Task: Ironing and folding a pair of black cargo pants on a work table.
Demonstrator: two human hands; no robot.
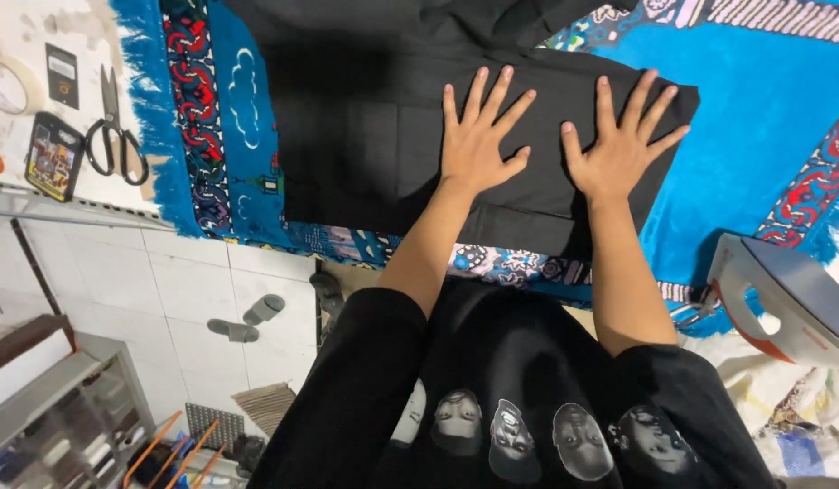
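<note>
Black garment (383, 136) | left hand (478, 136), right hand (619, 145) flat on it | fingers splayed, released

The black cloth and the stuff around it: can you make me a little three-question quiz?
1. True or false: both hands lie flat, fingers spread, on the black cloth.
2. Which tool lies far left of the blue rug? A scissors, B hammer, C spoon.
3. What stands at the right edge, beside the right hand?

Key
1. True: left hand and right hand both press flat.
2. A, scissors.
3. An iron.
</note>
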